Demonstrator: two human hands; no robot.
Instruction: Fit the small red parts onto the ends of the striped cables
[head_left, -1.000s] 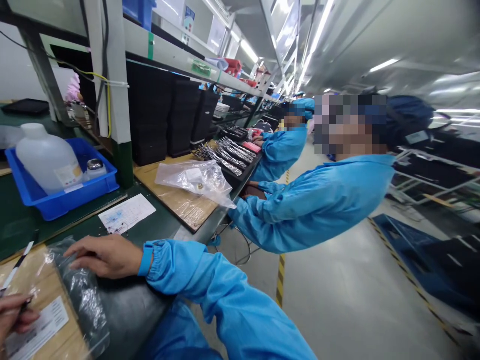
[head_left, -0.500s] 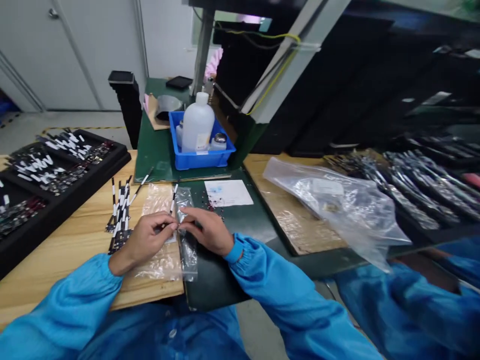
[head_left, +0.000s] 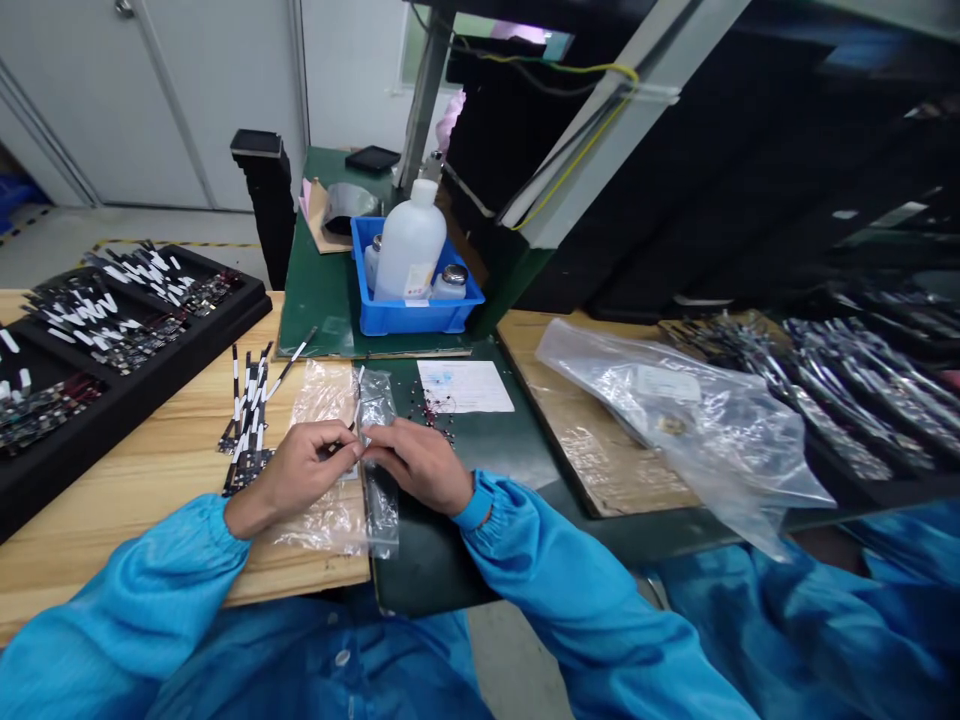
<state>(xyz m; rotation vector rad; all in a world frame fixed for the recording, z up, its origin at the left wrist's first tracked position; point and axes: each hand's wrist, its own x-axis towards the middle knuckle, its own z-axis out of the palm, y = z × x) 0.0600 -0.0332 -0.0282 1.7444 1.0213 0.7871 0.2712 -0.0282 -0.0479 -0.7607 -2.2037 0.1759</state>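
My left hand [head_left: 300, 472] and my right hand [head_left: 420, 465] meet over the bench, fingertips nearly touching. My left fingers pinch a thin black-and-white striped strip [head_left: 358, 388], whose lower end is hidden by my fingers. My right fingers hold the edge of a narrow clear plastic bag [head_left: 379, 500]. Beside my left hand lies a bundle of similar striped strips [head_left: 247, 415] with small dark boards at their ends. A crumpled clear plastic sheet [head_left: 322, 395] lies under my left hand on the wooden bench top [head_left: 135, 510].
Black trays of striped strips [head_left: 112, 320] stand at left. Ahead, a blue tray [head_left: 420, 318] holds a white plastic bottle [head_left: 410, 245]. A paper sheet [head_left: 465, 387] lies on a green mat, with small dark parts [head_left: 435, 415] nearby. A large clear bag [head_left: 675, 420] lies at right.
The view has swung from the aisle and co-workers down to my bench. My hands have come together over the narrow bag. Over the last half second, they have barely moved.
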